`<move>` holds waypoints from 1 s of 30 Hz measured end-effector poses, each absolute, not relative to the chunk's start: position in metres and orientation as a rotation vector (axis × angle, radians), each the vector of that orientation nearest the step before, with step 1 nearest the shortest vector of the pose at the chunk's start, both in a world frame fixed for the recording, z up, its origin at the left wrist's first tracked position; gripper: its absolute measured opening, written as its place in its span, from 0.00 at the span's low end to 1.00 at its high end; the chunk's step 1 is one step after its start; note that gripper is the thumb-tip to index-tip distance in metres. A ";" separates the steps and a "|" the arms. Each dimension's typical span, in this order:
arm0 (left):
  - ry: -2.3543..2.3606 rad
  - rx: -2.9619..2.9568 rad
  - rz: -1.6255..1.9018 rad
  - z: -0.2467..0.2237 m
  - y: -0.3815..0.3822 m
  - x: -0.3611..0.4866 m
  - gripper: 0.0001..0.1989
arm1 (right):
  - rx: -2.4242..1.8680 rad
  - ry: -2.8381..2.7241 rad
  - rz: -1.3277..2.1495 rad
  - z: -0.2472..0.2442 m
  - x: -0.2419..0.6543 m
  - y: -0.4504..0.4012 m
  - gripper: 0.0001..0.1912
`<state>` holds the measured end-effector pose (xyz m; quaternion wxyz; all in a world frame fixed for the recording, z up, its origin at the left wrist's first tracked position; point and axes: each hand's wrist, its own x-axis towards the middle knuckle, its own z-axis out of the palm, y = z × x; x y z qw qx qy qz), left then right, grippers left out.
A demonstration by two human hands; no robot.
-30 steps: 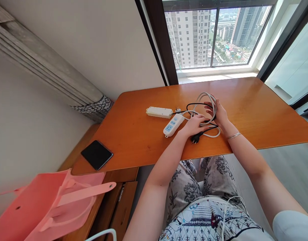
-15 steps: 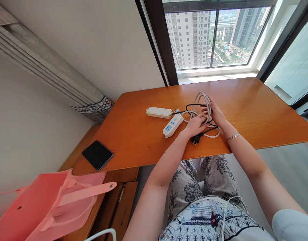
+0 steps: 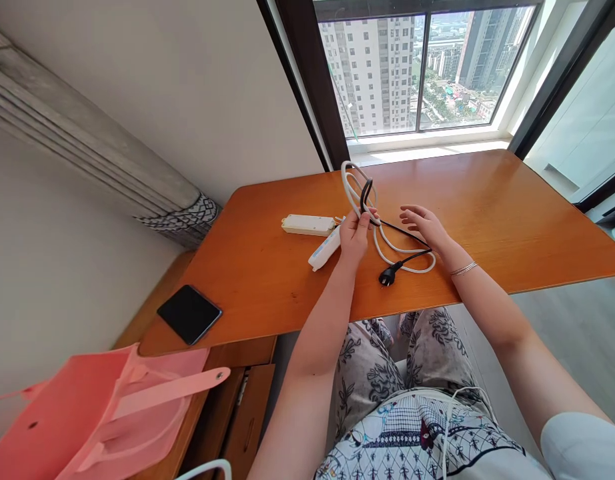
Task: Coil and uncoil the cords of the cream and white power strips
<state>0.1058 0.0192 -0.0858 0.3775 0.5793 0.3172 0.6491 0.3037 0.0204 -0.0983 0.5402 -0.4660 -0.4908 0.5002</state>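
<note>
My left hand (image 3: 356, 233) is closed around a bundle of looped white cable (image 3: 348, 188) and black cable (image 3: 366, 195), lifted above the wooden table. Just left of that hand, one white power strip (image 3: 325, 250) with blue sockets lies at a slant, partly hidden by the fingers. Another white power strip (image 3: 308, 225) rests behind it. My right hand (image 3: 423, 225) hovers to the right of the bundle, fingers apart and holding nothing. Slack white and black cable runs between the hands, and a black plug (image 3: 388, 275) lies near the table's front edge.
A black tablet or phone (image 3: 189, 313) lies on the table's (image 3: 257, 293) left part. Beyond the left corner stands a pink bag or folder (image 3: 87, 407) beside a wooden drawer unit (image 3: 250, 413). A window (image 3: 382, 73) is behind the table.
My left hand has moved left and lifted the cable loops with it. My right hand has come away from the cables. The slanted power strip has shifted slightly left.
</note>
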 end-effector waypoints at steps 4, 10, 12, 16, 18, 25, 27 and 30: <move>0.787 1.097 1.776 -0.074 0.022 0.097 0.23 | -1.434 -1.397 1.019 -0.110 0.306 0.028 0.15; 0.751 0.965 1.712 -0.062 0.022 0.083 0.28 | -1.840 -1.939 0.572 -0.103 0.317 0.023 0.12; 0.736 0.996 1.703 -0.061 0.022 0.082 0.29 | -1.914 -1.976 0.515 -0.102 0.320 0.023 0.07; 0.714 1.041 1.703 -0.063 0.021 0.083 0.32 | -1.938 -1.842 0.460 -0.105 0.323 0.030 0.04; 0.712 1.053 1.701 -0.064 0.021 0.084 0.33 | -1.854 -1.647 0.537 -0.106 0.325 0.035 0.02; 0.793 1.065 1.706 -0.065 0.018 0.087 0.33 | -1.171 -0.872 0.818 -0.099 0.347 0.049 0.08; 0.822 1.102 1.692 -0.069 0.019 0.088 0.32 | -1.046 -0.779 0.727 -0.100 0.356 0.052 0.11; 0.837 1.240 1.638 -0.077 0.020 0.088 0.30 | -0.980 -0.705 0.592 -0.102 0.367 0.055 0.13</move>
